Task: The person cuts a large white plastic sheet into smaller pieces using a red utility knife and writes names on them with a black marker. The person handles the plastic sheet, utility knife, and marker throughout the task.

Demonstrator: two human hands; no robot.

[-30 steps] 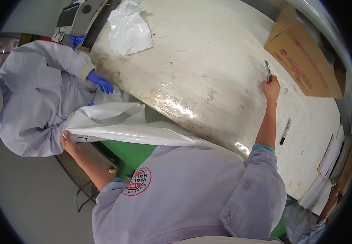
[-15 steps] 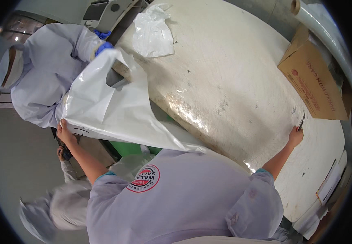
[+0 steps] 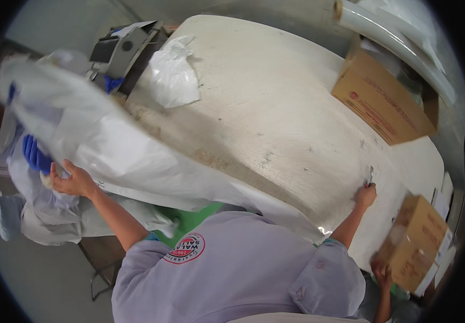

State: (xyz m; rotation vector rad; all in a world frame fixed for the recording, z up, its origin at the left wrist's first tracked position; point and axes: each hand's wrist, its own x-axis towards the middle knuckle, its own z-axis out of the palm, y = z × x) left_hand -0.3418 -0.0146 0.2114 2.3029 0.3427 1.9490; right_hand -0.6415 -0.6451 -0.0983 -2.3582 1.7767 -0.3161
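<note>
A large white plastic bag (image 3: 108, 142) stretches from the far left down to the table's near edge, in front of my chest. A co-worker's blue-gloved hand (image 3: 36, 155) is at its left end, next to my left hand (image 3: 75, 180). My left hand is open at the bag's edge, thumb and fingers apart. At the right, my right hand (image 3: 367, 195) is closed around a small slim tool (image 3: 371, 175) with a shiny tip, low over the white table (image 3: 275, 91). The tool's exact kind is too small to make out.
A crumpled white plastic bag (image 3: 174, 75) lies at the table's far left, near a grey machine (image 3: 116, 51). An open cardboard box (image 3: 380, 94) and a plastic film roll (image 3: 393, 46) stand far right. Another person's hand (image 3: 383, 277) holds a cardboard box (image 3: 418, 242) near right.
The white bag has swung left with the co-worker and blurs. My left hand has opened from its grip on the bag's edge. A person with a box has appeared at the right.
</note>
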